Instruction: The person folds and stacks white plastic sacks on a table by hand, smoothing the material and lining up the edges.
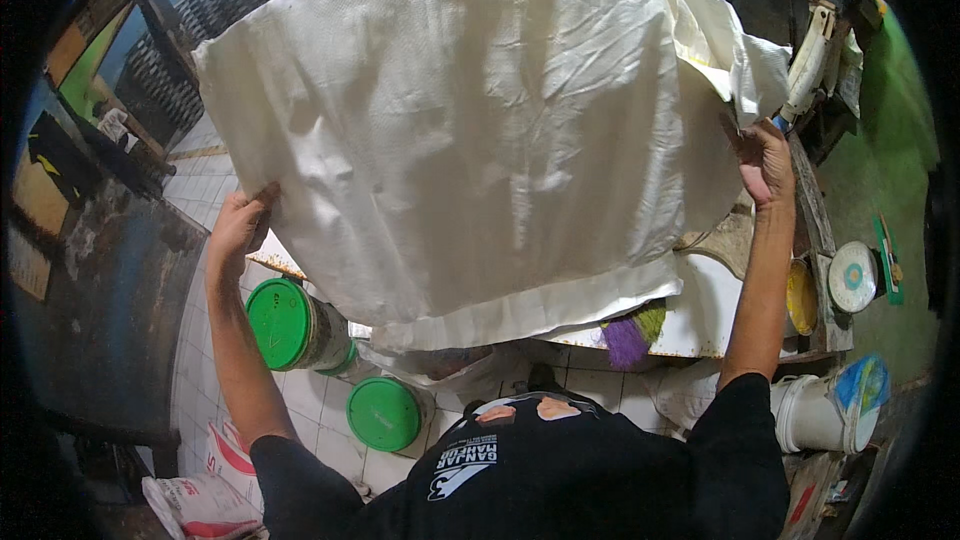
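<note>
A large white woven plastic sack [480,142] is spread out in front of me, hanging between my two hands. My left hand [244,221] pinches its left edge with thumb and fingers. At the upper right, my right hand [765,157] grips the other side, where the cloth folds over and gapes. Creases and shadows run down the sack, and its lower edge is folded. Beneath it, a white tabletop [701,307] with rusty edges is partly covered. The purple and green bristles of a brush or broom [628,337] stick out below the sack's lower edge.
Green-lidded buckets [279,322] [384,414] stand on the tiled floor. Printed sacks [202,506] lie at lower left. White buckets [821,412] and a round white dial scale or lid [853,277] are at right. A person [116,124] sits far off at upper left.
</note>
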Motion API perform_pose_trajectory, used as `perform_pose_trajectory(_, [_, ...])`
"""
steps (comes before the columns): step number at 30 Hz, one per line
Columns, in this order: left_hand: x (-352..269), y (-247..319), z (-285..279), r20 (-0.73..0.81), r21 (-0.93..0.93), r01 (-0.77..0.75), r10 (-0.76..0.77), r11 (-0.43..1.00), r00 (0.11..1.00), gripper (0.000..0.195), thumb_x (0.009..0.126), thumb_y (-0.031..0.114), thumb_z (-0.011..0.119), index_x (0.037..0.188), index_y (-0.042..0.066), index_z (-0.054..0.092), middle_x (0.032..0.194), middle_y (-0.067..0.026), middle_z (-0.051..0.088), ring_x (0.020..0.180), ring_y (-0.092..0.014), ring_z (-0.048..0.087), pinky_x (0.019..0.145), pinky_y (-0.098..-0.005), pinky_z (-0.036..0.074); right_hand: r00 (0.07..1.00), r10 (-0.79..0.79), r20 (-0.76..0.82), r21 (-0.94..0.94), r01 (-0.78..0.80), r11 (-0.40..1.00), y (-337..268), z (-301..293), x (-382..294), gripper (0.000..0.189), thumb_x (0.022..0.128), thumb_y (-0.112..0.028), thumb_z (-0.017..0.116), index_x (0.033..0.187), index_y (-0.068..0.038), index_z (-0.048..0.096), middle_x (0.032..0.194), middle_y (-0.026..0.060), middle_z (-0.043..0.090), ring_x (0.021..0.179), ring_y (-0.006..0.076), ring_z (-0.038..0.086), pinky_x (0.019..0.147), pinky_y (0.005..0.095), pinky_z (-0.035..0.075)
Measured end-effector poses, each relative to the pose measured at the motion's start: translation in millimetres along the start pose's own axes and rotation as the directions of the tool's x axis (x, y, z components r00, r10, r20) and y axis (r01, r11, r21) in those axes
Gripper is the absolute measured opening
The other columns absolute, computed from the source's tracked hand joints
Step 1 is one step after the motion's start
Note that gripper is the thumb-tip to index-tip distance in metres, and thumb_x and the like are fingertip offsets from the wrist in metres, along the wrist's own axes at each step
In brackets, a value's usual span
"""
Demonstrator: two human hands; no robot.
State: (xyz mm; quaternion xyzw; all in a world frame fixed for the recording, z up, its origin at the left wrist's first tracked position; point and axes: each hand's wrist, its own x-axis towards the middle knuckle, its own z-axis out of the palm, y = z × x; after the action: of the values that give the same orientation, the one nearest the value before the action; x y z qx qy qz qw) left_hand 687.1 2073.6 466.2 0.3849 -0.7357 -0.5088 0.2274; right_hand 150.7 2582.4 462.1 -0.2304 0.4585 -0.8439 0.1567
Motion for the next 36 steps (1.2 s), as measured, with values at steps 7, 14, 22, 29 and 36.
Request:
perform_pose_trajectory(7, [81.7,-88.1,7.3,0.197,0.158,0.338,-0.365,0.928,0.910,0.035,0.097,0.032,0.068,0.071,0.010,0.061,0.054,0.0016,0.052,0.036,-0.007,0.036,0.033,-0.0267,0.023,0.929,0.346,-0.136,0.021,-0.346,0.938,85.3,-24.4,82.8,0.017,0.089,0.005,0.062,0.106,0.009,0.064,0.102,0.0184,0.067,0.100,0.0237,0.067,0.092,0.0276,0.059])
perform_pose_trajectory(14, [155.0,-273.1,105.5,0.067,0.493,0.197,-0.262,0.848,0.963,0.037,0.085,0.036,0.069,0.079,0.000,0.068,0.071,-0.0111,0.067,0.061,-0.022,0.065,0.053,-0.0387,0.049,0.702,0.612,-0.364,0.044,-0.643,0.765,319.8,-40.0,113.8,0.024,0.091,-0.001,0.061,0.114,0.003,0.057,0.099,0.0148,0.058,0.086,0.0306,0.066,0.067,0.0440,0.066])
perform_pose_trajectory(22, [96.6,-287.2,155.3,-0.042,0.447,0.362,-0.386,0.818,0.922,0.051,0.080,0.041,0.077,0.091,-0.009,0.071,0.083,-0.0191,0.074,0.075,-0.028,0.072,0.067,-0.0429,0.055,0.938,0.243,0.247,-0.947,0.287,-0.146,375.0,0.2,-8.0,0.087,0.091,-0.045,0.070,0.161,-0.014,0.029,0.165,0.0199,0.027,0.150,0.0438,0.026,0.120,0.0654,0.017])
perform_pose_trajectory(29, [98.7,-329.5,180.5,-0.055,0.158,0.584,-0.584,0.796,0.810,0.071,0.082,0.031,0.083,0.132,-0.011,0.055,0.077,-0.0103,0.064,0.059,-0.019,0.058,0.048,-0.0388,0.044,0.822,0.558,0.113,-0.948,0.257,-0.186,414.6,-23.2,-64.4,0.085,0.096,-0.064,0.051,0.160,-0.012,0.031,0.170,0.0152,0.012,0.156,0.0424,0.008,0.122,0.0654,0.004])
perform_pose_trajectory(36, [87.0,-292.1,173.1,0.080,-0.492,0.540,-0.582,0.683,0.809,0.050,0.083,0.019,0.078,0.124,-0.006,0.064,0.107,-0.0169,0.071,0.090,-0.027,0.068,0.079,-0.0397,0.054,0.809,0.582,0.082,-0.932,0.269,-0.243,419.0,-15.0,-59.3,0.082,0.097,-0.062,0.050,0.160,-0.012,0.031,0.170,0.0153,0.011,0.155,0.0429,0.008,0.120,0.0678,0.008])
